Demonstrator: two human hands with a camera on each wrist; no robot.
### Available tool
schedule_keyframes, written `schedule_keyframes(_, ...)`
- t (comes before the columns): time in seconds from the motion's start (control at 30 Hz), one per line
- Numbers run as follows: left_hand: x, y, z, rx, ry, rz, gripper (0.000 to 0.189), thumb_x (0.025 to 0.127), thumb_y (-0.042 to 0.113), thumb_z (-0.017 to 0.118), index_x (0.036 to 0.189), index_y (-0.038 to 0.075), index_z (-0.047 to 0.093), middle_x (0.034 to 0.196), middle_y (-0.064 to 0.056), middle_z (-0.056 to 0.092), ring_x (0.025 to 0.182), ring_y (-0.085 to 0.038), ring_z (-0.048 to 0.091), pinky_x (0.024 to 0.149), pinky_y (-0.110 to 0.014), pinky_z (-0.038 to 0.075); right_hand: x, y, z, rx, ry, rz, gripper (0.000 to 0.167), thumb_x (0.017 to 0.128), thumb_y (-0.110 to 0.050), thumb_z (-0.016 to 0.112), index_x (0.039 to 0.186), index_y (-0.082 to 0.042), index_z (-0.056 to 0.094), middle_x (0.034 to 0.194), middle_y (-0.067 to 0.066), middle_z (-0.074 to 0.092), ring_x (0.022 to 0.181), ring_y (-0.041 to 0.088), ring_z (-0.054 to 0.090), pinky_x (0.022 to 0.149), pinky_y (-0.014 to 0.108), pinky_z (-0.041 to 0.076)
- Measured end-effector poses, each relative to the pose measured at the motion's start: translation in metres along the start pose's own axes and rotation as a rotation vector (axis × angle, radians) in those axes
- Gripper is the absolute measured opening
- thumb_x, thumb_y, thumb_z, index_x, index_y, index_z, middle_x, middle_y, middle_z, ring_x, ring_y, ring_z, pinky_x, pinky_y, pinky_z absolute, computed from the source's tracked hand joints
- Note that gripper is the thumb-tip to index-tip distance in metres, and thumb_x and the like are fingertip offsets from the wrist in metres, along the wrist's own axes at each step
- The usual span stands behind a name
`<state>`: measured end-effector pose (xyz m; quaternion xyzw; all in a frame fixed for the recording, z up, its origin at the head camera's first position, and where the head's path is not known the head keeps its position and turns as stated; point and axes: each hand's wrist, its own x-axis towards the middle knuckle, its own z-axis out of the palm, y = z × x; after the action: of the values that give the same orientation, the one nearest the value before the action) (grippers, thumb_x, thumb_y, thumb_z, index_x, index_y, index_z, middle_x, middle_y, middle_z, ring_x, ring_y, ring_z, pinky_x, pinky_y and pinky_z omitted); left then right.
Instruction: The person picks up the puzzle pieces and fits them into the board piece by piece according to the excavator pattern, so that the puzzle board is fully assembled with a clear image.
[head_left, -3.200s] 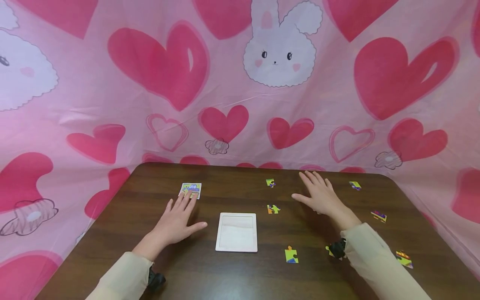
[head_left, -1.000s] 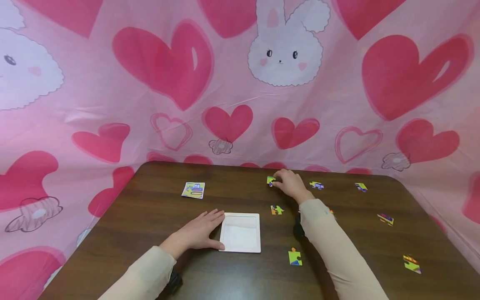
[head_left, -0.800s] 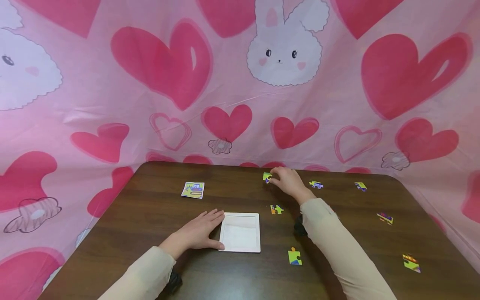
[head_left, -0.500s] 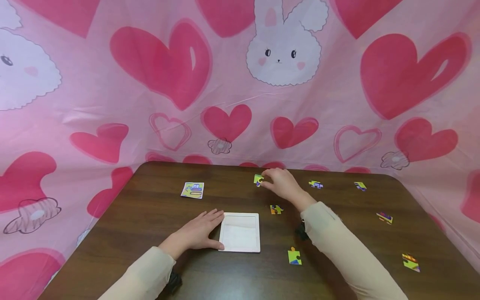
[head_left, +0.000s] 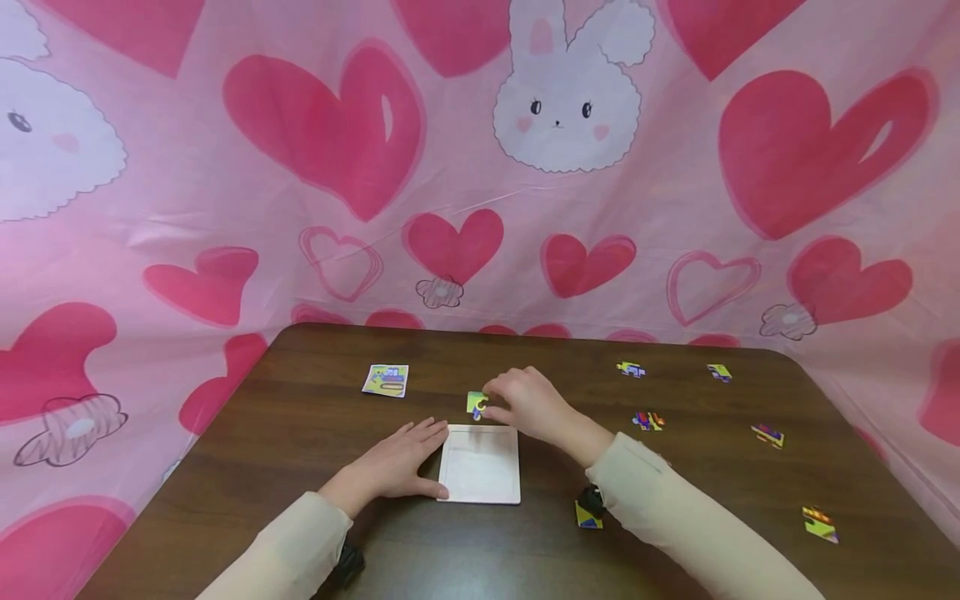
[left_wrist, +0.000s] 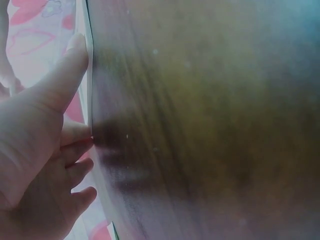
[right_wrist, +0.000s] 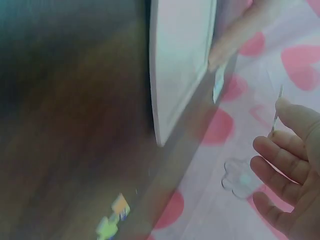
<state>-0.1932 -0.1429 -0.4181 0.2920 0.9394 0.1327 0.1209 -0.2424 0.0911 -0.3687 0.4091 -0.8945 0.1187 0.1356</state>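
Where the bench (head_left: 300,375) stretches off to my left, a small printed card (head_left: 386,380) lies flat. Next comes my left hand (head_left: 397,462), fingers and thumb spread wide, touching the left edge of the white tray (head_left: 480,479) rather than gripping it. Just past the tray's far edge I hold a green jigsaw piece (head_left: 475,404) in the air, pinched between thumb and index finger of my right hand (head_left: 536,408). I take the step in hand to be bringing this piece to the tray; the next move calls for lowering it, turned the right way, with the other hand bracing. Farther right lie a half-hidden piece (head_left: 588,522) behind my wrist, a blue-and-yellow piece (head_left: 632,369) toward the back, a red-and-blue piece (head_left: 648,421), a yellow-green piece (head_left: 718,372), a dark-striped piece (head_left: 768,435) and, last, an orange-and-green piece (head_left: 820,525) well apart.
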Motion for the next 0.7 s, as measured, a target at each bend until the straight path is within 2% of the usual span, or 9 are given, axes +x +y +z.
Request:
schedule_keyframes(0.17, -0.002, 0.001, 0.0, 0.009, 0.003, 0.008, 0.09, 0.075, 0.057, 0.065, 0.14, 0.001, 0.037, 0.145, -0.012, 0.033, 0.135, -0.029, 0.022, 0.107, -0.047, 0.018, -0.003, -0.012, 0.012, 0.007, -0.055, -0.038, 0.023, 0.078, -0.03, 0.074, 0.09, -0.011, 0.07, 0.083, -0.002, 0.067, 0.075, 0.014, 0.057, 0.065, 0.03, 0.042)
schedule_keyframes(0.47, -0.003, 0.003, -0.001, 0.01, 0.008, 0.012, 0.088, 0.076, 0.055, 0.066, 0.139, 0.0, 0.037, 0.144, -0.012, 0.033, 0.135, -0.029, 0.023, 0.107, -0.048, 0.019, 0.002, -0.022, 0.035, 0.006, -0.189, -0.026, 0.019, 0.08, -0.03, 0.072, 0.087, -0.013, 0.071, 0.079, -0.005, 0.066, 0.07, 0.01, 0.056, 0.063, 0.027, 0.04)
schedule_keyframes(0.7, -0.003, 0.003, -0.001, 0.009, 0.007, 0.008, 0.09, 0.076, 0.057, 0.065, 0.139, -0.001, 0.037, 0.145, -0.013, 0.033, 0.135, -0.029, 0.023, 0.107, -0.048, 0.019, 0.006, -0.026, 0.044, -0.01, -0.188, -0.05, 0.014, 0.079, -0.025, 0.071, 0.072, -0.014, 0.065, 0.061, -0.01, 0.053, 0.06, 0.009, 0.051, 0.064, 0.033, 0.043)
